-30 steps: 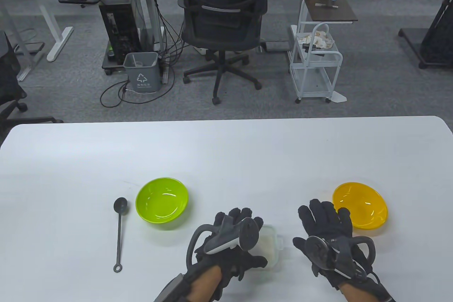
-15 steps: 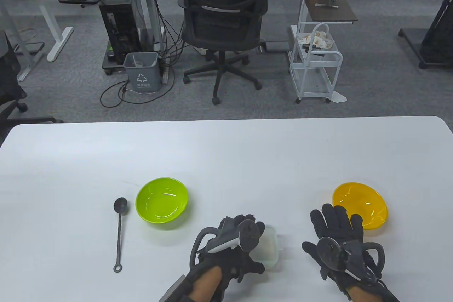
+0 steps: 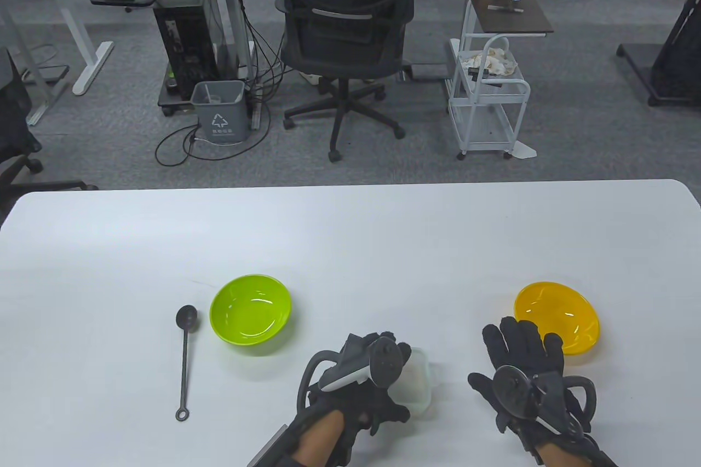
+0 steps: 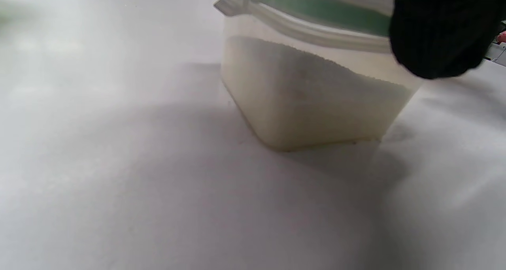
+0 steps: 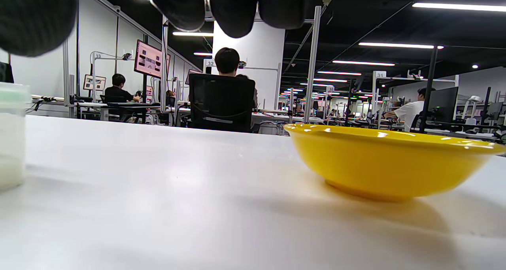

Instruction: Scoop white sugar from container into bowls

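A clear lidded container (image 3: pixel 420 379) of white sugar stands on the white table (image 3: pixel 350 248). My left hand (image 3: pixel 391 379) lies over it from above and holds it, fingers on the far rim and thumb at the near side. In the left wrist view the container (image 4: pixel 312 92) is about half full and one fingertip (image 4: pixel 438 29) touches its lid. My right hand (image 3: pixel 501 352) rests open and empty, fingers spread, just left of the yellow bowl (image 3: pixel 557 316), which also shows in the right wrist view (image 5: pixel 387 163). A green bowl (image 3: pixel 251 309) and a black spoon (image 3: pixel 184 357) lie to the left.
Both bowls look empty. The spoon lies lengthwise, its bowl end away from me, beside the green bowl. An office chair (image 3: pixel 345 34) and a white cart (image 3: pixel 487 100) stand on the floor beyond the table's far edge.
My right hand has drawn back toward me and to the right, closer to the yellow bowl. My left hand has pulled in slightly over the container. Little has moved in the last half second.
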### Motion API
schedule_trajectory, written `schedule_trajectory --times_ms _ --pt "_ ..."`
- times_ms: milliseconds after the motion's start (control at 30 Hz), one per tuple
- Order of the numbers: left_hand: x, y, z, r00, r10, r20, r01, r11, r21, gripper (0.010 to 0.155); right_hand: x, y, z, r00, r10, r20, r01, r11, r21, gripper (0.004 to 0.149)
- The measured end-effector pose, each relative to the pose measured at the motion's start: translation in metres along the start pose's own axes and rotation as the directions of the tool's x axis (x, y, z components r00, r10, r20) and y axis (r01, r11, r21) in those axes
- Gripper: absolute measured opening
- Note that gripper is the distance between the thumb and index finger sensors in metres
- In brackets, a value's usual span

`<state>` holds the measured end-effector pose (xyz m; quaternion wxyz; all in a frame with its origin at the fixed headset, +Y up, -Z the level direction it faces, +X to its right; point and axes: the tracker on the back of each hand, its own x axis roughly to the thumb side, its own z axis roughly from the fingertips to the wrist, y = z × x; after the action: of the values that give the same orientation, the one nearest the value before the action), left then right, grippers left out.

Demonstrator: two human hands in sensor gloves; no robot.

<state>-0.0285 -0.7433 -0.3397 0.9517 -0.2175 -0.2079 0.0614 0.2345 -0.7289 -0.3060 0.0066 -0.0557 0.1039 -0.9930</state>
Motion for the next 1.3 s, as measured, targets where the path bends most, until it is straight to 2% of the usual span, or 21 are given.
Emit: schedule_trajectory --times_ms 167,333,467,633,800,967,1300 --pt "-0.001 0.007 0.005 1.0 0.013 0.012 -0.014 0.999 0.03 0.104 -0.001 0.0 0.001 1.0 -0.007 -0.006 0.007 1.0 -0.007 0.082" --pt "-0.011 0.024 0.017 0.999 0.017 0.027 -0.02 0.994 0.109 0.104 -0.002 0.0 0.002 1.0 -0.02 -0.013 0.02 1.0 -0.003 0.082" --pt "-0.03 0.035 0.03 1.0 0.008 -0.001 -0.008 0.989 0.15 0.104 -0.002 -0.001 0.002 1.0 -0.021 -0.016 0.021 1.0 -0.002 0.082" --pt "-0.064 0.037 0.044 0.998 0.021 -0.061 -0.011 0.986 0.166 0.103 -0.004 -0.002 0.002 0.999 -0.026 -0.02 0.026 1.0 -0.004 0.082" --pt "-0.095 0.022 0.052 0.992 0.034 -0.123 -0.016 0.99 0.143 0.103 -0.005 -0.002 0.002 0.999 -0.032 -0.022 0.032 0.999 -0.007 0.082" --pt "-0.114 -0.002 0.049 0.981 0.004 -0.195 0.019 0.993 0.113 0.102 -0.005 -0.002 0.003 0.999 -0.031 -0.019 0.03 1.0 -0.008 0.082" --pt "-0.126 -0.037 0.033 0.967 -0.091 -0.237 0.085 0.996 -0.035 0.101 -0.004 -0.002 0.004 1.0 -0.028 -0.013 0.028 1.0 -0.004 0.082"
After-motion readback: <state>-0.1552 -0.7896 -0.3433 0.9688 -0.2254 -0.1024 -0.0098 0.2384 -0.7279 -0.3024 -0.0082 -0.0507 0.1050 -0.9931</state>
